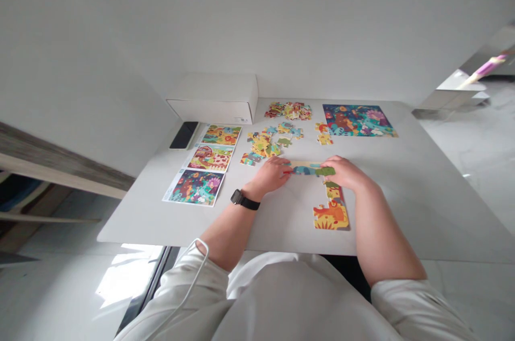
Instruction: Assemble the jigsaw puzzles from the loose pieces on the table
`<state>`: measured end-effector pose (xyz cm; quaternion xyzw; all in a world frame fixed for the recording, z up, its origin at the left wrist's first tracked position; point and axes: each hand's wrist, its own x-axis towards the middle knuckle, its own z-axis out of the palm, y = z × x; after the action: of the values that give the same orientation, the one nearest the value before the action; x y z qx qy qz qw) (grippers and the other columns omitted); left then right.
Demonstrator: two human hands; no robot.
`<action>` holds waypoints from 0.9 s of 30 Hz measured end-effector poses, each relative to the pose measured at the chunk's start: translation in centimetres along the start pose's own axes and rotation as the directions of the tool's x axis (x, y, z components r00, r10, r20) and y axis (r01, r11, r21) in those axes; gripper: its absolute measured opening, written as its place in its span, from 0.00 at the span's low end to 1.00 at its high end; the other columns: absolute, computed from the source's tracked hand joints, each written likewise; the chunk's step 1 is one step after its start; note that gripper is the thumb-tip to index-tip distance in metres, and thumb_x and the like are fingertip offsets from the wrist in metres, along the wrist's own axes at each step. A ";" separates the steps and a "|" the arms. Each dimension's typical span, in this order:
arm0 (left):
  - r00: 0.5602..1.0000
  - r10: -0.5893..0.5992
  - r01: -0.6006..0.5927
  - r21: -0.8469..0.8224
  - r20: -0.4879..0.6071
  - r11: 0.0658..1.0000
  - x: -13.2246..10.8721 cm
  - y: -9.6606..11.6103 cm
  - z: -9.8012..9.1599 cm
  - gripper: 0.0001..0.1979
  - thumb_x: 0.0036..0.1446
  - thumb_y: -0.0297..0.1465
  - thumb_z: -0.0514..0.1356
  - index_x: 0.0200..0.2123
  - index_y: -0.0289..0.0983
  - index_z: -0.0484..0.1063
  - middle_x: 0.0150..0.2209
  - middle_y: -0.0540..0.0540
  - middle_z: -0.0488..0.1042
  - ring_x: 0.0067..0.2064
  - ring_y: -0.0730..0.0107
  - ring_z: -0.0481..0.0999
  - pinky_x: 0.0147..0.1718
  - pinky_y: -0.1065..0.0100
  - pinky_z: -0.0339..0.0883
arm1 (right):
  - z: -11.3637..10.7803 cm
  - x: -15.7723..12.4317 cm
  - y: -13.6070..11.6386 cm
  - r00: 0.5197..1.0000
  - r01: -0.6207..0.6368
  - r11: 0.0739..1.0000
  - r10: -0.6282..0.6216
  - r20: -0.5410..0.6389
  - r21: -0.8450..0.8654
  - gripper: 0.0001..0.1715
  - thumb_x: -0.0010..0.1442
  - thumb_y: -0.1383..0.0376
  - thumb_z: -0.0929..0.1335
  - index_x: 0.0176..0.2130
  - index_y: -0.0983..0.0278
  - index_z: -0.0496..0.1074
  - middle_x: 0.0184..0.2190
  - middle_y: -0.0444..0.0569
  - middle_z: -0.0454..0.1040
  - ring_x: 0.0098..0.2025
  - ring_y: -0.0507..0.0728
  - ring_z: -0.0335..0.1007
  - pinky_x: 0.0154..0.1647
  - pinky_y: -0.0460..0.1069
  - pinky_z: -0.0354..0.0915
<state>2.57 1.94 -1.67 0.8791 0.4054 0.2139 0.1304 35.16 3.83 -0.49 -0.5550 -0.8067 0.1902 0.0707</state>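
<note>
While touching puzzle (337,216) at left end with left hand (273,173), touching far right corner with right hand (344,172); cannot tell whether clamped.

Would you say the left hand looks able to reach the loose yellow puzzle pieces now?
Probably yes: the yellow puzzle pieces lie just beyond the left hand, with nothing visible blocking the way, though it touches the joined strip.

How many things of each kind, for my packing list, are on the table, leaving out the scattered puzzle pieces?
White box: 1
Phone: 1
Small printed pictures: 3
Large dark-blue picture: 1
Partly joined puzzle: 1
Total: 7
</note>
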 end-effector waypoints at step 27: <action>0.966 -0.118 0.081 -0.165 -0.230 0.983 0.4 0.9 0.2 0.12 0.71 0.33 0.62 0.54 0.40 0.80 0.48 0.41 0.82 0.51 0.58 0.80 0.56 0.55 0.74 | -0.5 0.6 -1.7 0.968 -0.139 0.986 0.154 -0.199 0.088 0.13 0.67 0.65 0.71 0.50 0.59 0.84 0.49 0.52 0.84 0.46 0.59 0.82 0.55 0.52 0.73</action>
<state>3.52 1.71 -1.39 0.8128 0.4440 0.3420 0.1592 33.62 3.98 0.58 -0.6269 -0.7442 0.1663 0.1596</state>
